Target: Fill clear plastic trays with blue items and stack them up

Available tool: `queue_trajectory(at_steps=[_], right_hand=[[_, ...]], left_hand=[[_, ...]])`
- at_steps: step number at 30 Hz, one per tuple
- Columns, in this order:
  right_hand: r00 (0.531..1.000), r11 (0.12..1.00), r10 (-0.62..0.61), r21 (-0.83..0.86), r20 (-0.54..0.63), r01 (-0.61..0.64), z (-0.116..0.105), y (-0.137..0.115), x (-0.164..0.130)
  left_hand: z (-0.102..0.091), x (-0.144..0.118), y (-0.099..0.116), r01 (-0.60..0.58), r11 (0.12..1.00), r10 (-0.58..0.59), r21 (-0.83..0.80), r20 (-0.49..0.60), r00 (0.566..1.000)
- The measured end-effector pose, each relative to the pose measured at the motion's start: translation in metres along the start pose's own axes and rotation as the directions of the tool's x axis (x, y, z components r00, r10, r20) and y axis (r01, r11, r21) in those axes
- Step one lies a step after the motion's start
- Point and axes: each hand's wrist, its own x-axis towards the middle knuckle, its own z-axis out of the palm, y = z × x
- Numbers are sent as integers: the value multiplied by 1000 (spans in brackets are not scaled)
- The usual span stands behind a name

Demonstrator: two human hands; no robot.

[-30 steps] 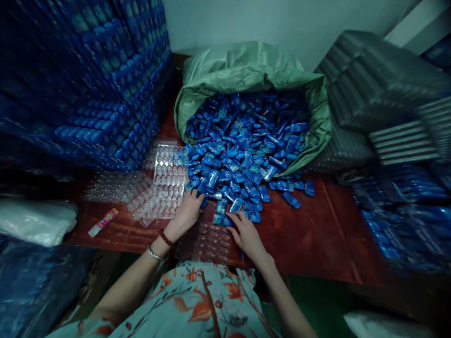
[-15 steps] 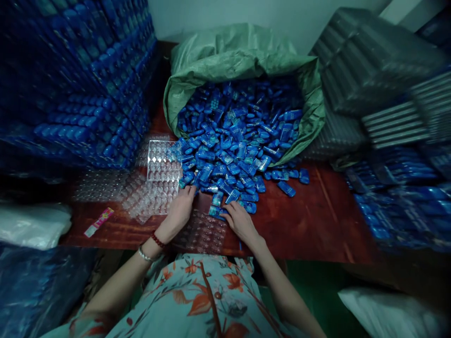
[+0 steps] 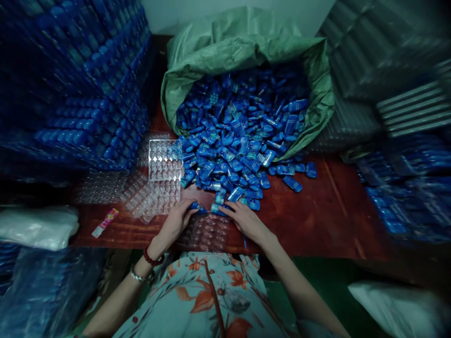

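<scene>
My left hand (image 3: 178, 218) pinches a small blue pack (image 3: 198, 207) between thumb and fingers, just above a clear plastic blister tray (image 3: 206, 232) at the table's front edge. Opposite it, the fingers of my right hand (image 3: 248, 220) are closed on another blue pack (image 3: 218, 209), at the tray's far right corner. Right beyond both hands spreads a heap of the same glossy blue packs (image 3: 229, 164), spilling from a wide-mouthed green woven sack (image 3: 246, 49).
More clear trays (image 3: 155, 195) lie overlapped at the left, near a pink and yellow strip (image 3: 104, 222). Tall stacks of filled blue trays (image 3: 88, 122) rise on the left. At the right stand grey tray stacks (image 3: 369, 56) and blue packs (image 3: 405, 206) on the reddish table (image 3: 317, 220).
My left hand has come back from the heap's near edge toward me with a blue pack in it. My right hand has stayed by its pack. The view has shifted slightly.
</scene>
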Motion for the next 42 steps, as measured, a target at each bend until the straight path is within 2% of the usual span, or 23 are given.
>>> queue_trajectory(at_steps=[3,6,9,13,15,18,21,25,28,30,32,34,37,42], right_hand=[[997,997,-66,-32,-28,65,3,3,5],[988,996,-73,33,-138,79,3,5,7],[958,976,25,213,-284,37,2,1,6],[880,885,259,463,-398,-51,8,-25,2],[850,846,343,525,-399,-95,18,-40,0],[836,829,403,535,-374,-160,36,-55,-1],[847,834,411,514,-337,-201,47,-57,-1],[880,849,350,506,-320,-153,41,-53,-3],[923,892,279,428,-264,-147,25,-52,-4],[962,947,221,273,-160,-172,12,-56,-4],[981,979,186,89,-51,-181,-1,-62,-1],[983,981,185,-54,4,-185,-13,-71,4],[980,963,198,-186,0,-195,-23,-81,16],[980,943,198,-268,-23,-197,-19,-81,40]], left_hand=[[-9,-2,3,-80,992,70,102,97,993],[-13,-9,5,-161,967,132,195,152,979],[-10,-17,5,-215,938,176,271,163,971],[-3,-28,4,-217,918,183,332,130,974],[0,-32,6,-202,913,173,354,114,978],[1,-35,8,-196,907,160,373,125,979],[-1,-37,12,-195,897,139,397,166,976],[-4,-34,21,-145,894,44,425,238,970],[-2,-26,33,-128,880,-31,458,323,946],[1,-19,39,-152,869,-48,471,386,921],[6,-15,43,-171,861,-50,479,414,909],[12,-13,41,-178,854,-37,490,398,917],[21,-13,35,-198,851,16,486,354,935],[31,-1,28,-175,876,62,449,257,965]])
